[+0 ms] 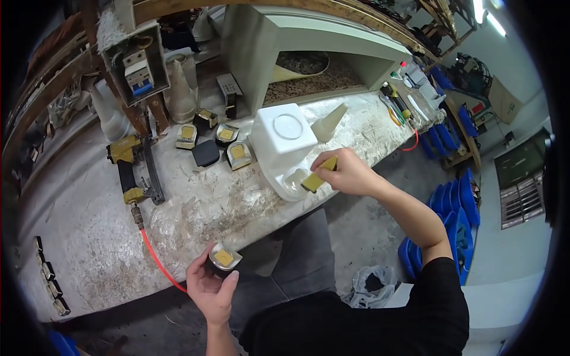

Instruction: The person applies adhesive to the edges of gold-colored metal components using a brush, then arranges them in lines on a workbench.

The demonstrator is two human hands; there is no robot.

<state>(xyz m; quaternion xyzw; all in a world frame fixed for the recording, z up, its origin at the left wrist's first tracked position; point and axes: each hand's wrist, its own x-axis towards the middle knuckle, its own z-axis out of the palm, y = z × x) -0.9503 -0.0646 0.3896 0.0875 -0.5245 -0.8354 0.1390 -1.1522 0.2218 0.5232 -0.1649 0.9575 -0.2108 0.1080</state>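
My left hand (212, 287) holds a small dark, rounded piece with a pale top and a yellow square (224, 257), just off the bench's front edge. In my right hand (344, 172) is a flat yellow-green strip (319, 174), its dark lower end tilted down over a small round cup (294, 181). That cup belongs to the base of a white plastic container (284, 137). Similar pieces with yellow squares (238, 155) stand left of the container, around a black rounded piece (206, 153).
A yellow and black nail gun (127, 169) with a red hose (155, 256) lies on the bench (196, 213). Behind the container stand a white cone-shaped bottle (329, 123) and a large cabinet (249, 59). Several small dark pieces (52, 279) line the far left.
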